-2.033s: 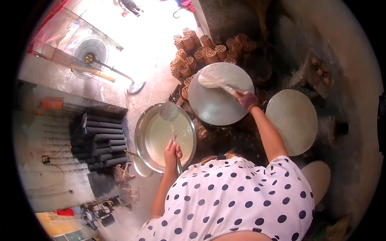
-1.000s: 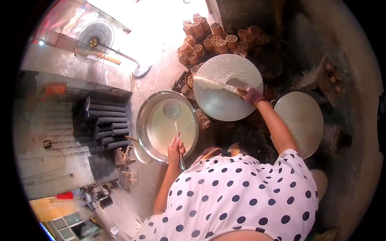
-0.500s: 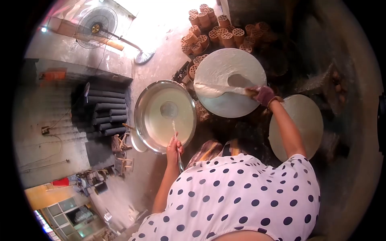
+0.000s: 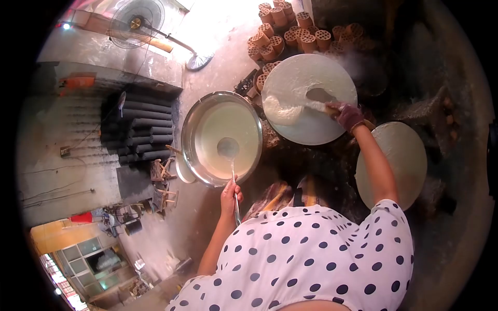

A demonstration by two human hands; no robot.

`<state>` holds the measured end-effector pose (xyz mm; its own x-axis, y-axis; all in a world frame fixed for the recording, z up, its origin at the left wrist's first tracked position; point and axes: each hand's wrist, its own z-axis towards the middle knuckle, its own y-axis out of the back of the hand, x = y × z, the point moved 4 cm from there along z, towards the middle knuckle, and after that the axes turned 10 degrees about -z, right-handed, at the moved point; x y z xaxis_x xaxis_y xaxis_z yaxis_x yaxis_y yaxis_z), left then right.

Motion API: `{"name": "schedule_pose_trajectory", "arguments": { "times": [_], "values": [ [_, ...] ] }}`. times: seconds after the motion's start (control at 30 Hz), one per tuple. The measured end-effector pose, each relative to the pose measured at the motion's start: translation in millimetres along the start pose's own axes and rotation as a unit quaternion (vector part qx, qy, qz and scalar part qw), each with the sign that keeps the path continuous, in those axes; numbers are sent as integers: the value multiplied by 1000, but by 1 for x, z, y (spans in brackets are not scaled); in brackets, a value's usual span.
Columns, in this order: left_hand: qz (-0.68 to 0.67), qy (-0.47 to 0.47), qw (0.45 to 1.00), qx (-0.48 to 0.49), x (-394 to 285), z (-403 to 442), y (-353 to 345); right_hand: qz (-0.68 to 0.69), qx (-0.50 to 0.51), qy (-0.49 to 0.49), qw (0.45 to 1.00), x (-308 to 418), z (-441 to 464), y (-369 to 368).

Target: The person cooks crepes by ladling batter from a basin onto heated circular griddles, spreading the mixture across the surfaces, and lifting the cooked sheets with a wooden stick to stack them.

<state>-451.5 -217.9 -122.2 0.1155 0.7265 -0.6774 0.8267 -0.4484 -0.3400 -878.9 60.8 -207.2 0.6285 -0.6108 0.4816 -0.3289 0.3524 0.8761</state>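
Observation:
My left hand [image 4: 230,193] is closed round the long metal handle of a ladle [image 4: 227,147]. The ladle's round bowl sits in pale, creamy liquid inside a wide metal basin [image 4: 188,165]. On my right hand [image 4: 348,116] is a purple glove, its fingers wrapped round the handle of a flat, spatula-like tool [image 4: 316,106]. That tool lies low over a round white surface [image 4: 306,132], near a dark oval patch [image 4: 320,95]. A thick white, wet-looking mass [image 4: 282,111] is on the surface's left part, by the tool's far end; whether they touch I cannot tell.
A second pale round disc [image 4: 394,166] lies under my right forearm. Behind the white surface stand several brown cylinders with holes [image 4: 277,18]. Dark stacked cylinders [image 4: 150,129], a small wooden stool [image 4: 165,170] and a standing fan [image 4: 137,23] are on the left.
The ladle's bowl has come nearer to me within the basin. My right hand has shifted slightly left over the white surface, where a rounded white mass now shows. The whole view has also shifted.

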Motion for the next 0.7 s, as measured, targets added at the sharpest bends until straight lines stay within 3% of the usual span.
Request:
{"name": "schedule_pose_trajectory", "arguments": {
  "times": [0.1, 0.17, 0.2, 0.23, 0.27, 0.3, 0.33, 0.4, 0.43, 0.47, 0.6, 0.67, 0.7],
  "values": [
    [-1, 6, 1000, 23, -6, 7, 9, -128, 30, 22, 991, 18, -46, 18],
    [21, -2, 999, 45, -15, 8, 15, 48, 126, -124, 983, 28, -90, 60],
    [19, 0, 998, 59, -19, 11, 20, 264, 70, -121, 954, 7, -113, 45],
    [9, -1, 998, 61, -22, 9, 24, 468, 14, -111, 877, -12, -134, 22],
    [13, -7, 997, 74, -25, 9, 27, 480, -89, -85, 869, 0, -147, 17],
    [18, -12, 996, 89, -28, 11, 31, 447, -115, -89, 882, 6, -152, -21],
    [13, -9, 995, 95, -29, 13, 36, 179, -125, -126, 968, 80, -141, -5],
    [25, 4, 992, 121, -31, 18, 46, 122, -36, -320, 939, 176, -106, -47],
    [20, 8, 992, 126, -34, 20, 52, 243, -37, -374, 894, 187, -85, -117],
    [24, 17, 990, 136, -36, 22, 58, 170, -110, -344, 917, 207, -69, -159],
    [36, 36, 987, 153, -52, 19, 90, 323, -169, -434, 824, 196, -73, -249],
    [43, 33, 987, 153, -60, 20, 112, 574, -220, -434, 658, 206, -104, -212],
    [39, 36, 987, 154, -62, 20, 122, 564, -237, -470, 636, 204, -110, -205]
  ]
}}
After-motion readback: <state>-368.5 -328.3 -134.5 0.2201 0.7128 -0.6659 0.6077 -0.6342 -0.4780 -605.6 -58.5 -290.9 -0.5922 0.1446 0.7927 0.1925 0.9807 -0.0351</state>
